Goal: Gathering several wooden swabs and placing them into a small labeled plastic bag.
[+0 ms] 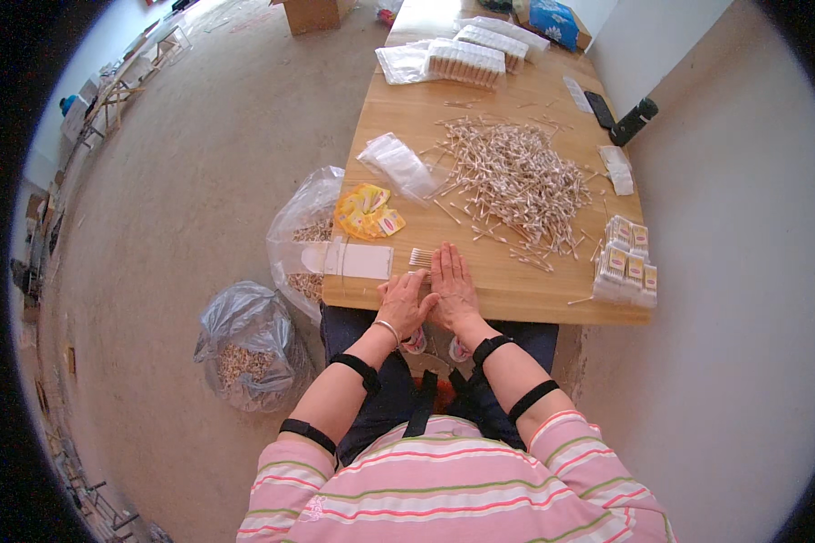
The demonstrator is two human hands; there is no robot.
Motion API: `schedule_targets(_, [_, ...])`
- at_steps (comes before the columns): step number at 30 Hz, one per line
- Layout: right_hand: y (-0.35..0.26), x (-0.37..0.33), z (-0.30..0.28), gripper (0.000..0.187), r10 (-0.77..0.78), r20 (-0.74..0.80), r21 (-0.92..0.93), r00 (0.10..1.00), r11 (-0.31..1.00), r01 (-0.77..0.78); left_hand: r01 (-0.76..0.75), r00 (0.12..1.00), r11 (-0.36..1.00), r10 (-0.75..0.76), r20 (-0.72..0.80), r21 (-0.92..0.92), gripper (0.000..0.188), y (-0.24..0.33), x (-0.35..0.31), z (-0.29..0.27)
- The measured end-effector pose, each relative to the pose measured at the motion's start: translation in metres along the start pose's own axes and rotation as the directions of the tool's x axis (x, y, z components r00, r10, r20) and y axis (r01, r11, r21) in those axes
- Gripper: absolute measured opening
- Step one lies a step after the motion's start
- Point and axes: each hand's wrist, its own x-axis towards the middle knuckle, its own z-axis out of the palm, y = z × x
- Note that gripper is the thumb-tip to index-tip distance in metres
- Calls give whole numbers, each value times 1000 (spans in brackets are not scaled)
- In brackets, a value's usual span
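A small row of cotton swabs (420, 257) lies side by side on the wooden table (507, 294) near its front edge. My right hand (453, 285) rests flat on the table at the row's right side, fingers straight and partly covering the swabs. Just below the row is my left hand (406, 303), its fingers laid on the tabletop near the swab ends and its thumb close to my right hand. Beyond my hands spreads a large loose heap of cotton swabs (521, 176). To the left lies a white card strip (367, 261).
Yellow labels (369, 211) and clear plastic bags (398, 165) lie on the left. Packed swab bundles (625, 267) sit at right; more packs (466, 61) are farther back. A dark bottle (634, 121) stands by the wall. Two plastic sacks of swabs (249, 348) occupy the floor.
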Motion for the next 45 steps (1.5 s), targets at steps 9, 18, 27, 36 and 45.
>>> schedule_targets(9, [-3, -1, -4, 80, 11, 57, 12, 998, 1000, -12, 89, 994, 994, -93, 64, 64, 61, 4, 8, -3])
schedule_targets(18, [0, 0, 1, 82, 5, -12, 55, 1000, 998, -5, 111, 992, 994, -112, 58, 17, 52, 5, 11, -2])
schedule_targets(27, [0, -2, 2, 81, 7, -9, 90, 1000, 996, -6, 168, 981, 986, -169, 97, 21, 59, 15, 15, -12])
schedule_targets(36, [-1, -1, 4, 79, -1, -44, 76, 999, 997, 4, 201, 967, 980, -200, 155, 10, 55, 13, 22, -12])
schedule_targets(45, [-2, -1, 4, 78, -1, -82, 84, 997, 996, 8, 196, 973, 981, -193, 127, -7, 53, 9, 22, -9])
